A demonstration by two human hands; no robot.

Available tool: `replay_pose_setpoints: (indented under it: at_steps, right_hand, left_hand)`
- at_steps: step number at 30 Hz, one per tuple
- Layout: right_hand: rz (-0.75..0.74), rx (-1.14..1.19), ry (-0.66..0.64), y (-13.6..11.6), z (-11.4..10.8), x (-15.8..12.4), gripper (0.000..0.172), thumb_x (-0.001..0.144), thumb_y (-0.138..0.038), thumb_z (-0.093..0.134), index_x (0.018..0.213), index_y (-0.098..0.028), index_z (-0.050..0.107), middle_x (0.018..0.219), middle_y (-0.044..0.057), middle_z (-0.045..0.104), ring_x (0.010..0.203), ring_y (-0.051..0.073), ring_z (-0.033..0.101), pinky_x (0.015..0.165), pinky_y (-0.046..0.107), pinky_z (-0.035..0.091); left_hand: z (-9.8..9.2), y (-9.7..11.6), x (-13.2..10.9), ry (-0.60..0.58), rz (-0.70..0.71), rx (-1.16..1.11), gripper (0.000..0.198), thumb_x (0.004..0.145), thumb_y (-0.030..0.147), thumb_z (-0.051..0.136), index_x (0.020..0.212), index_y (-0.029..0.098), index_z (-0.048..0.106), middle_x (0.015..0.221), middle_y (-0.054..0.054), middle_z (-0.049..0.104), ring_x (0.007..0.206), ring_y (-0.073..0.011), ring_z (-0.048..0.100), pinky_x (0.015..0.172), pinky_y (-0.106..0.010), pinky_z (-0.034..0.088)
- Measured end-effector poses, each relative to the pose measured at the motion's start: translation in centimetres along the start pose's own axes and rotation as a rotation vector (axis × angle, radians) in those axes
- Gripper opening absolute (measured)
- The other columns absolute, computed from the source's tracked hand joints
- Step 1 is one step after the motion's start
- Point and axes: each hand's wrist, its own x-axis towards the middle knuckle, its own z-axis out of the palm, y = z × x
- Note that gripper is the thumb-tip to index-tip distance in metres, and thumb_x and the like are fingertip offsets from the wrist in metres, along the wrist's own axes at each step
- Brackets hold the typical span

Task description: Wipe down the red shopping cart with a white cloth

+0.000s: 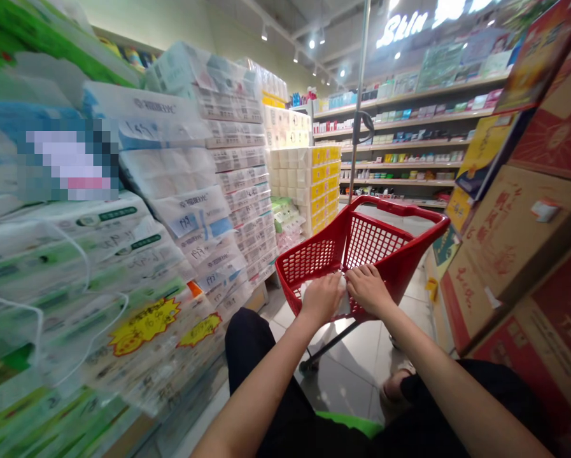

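Observation:
A red plastic shopping cart (394,245) stands in the aisle in front of me. My left hand (321,298) and my right hand (368,287) sit side by side at the cart's near rim, both with fingers curled. Between them shows a small white thing (343,286), perhaps a cloth or a wrapped pack; I cannot make out what it is. Both hands seem to grip it against the rim. My forearms reach forward from the lower edge of the view.
Tall stacks of wrapped tissue packs (170,210) line the left side. Red and brown cartons (519,254) are piled on the right. Shelves of goods (409,146) run across the back, with a metal pole (359,102) before them. Tiled floor (342,375) lies below.

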Motion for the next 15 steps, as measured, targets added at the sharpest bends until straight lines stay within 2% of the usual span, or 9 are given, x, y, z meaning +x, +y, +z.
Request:
replay_pose_setpoints:
  at_steps: [4, 7, 12, 15]
  right_hand:
    - [-0.054, 0.037, -0.003, 0.2, -0.2, -0.3, 0.019, 0.089, -0.022, 0.040, 0.097, -0.022, 0.057, 0.099, 0.006, 0.062, 0.098, 0.022, 0.047, 0.099, 0.040, 0.025]
    - [-0.070, 0.086, 0.010, 0.4, 0.0, -0.8, 0.020, 0.085, -0.022, 0.045, 0.102, -0.023, 0.057, 0.102, 0.005, 0.061, 0.101, 0.022, 0.046, 0.101, 0.039, 0.025]
    - [-0.068, 0.124, 0.053, 1.0, 0.5, -1.3, 0.027, 0.081, -0.018, 0.047, 0.105, -0.024, 0.056, 0.104, 0.004, 0.060, 0.105, 0.023, 0.045, 0.104, 0.040, 0.024]
    - [-0.064, 0.131, 0.052, 0.8, 0.5, -1.5, 0.028, 0.080, -0.017, 0.047, 0.106, -0.025, 0.055, 0.105, 0.004, 0.060, 0.105, 0.023, 0.044, 0.105, 0.040, 0.024]
  left_hand:
    - [2.1, 1.1, 0.7, -0.088, -0.048, 0.142, 0.030, 0.097, 0.029, 0.041, 0.125, 0.018, 0.046, 0.100, -0.008, 0.060, 0.088, -0.0199, 0.060, 0.075, -0.031, 0.046]
    - [2.2, 0.6, 0.5, -0.098, -0.039, 0.165, 0.026, 0.099, 0.033, 0.035, 0.117, 0.020, 0.050, 0.095, -0.006, 0.060, 0.082, -0.0181, 0.061, 0.070, -0.027, 0.045]
    - [0.4, -2.9, -3.1, -0.130, -0.017, 0.112, 0.027, 0.099, 0.035, 0.034, 0.114, 0.021, 0.053, 0.093, -0.006, 0.061, 0.080, -0.0164, 0.060, 0.071, -0.027, 0.045]
    - [-0.8, -5.5, -5.9, -0.104, 0.060, 0.063, 0.030, 0.098, 0.034, 0.039, 0.124, 0.022, 0.049, 0.101, -0.006, 0.063, 0.092, -0.0187, 0.059, 0.085, -0.032, 0.044]
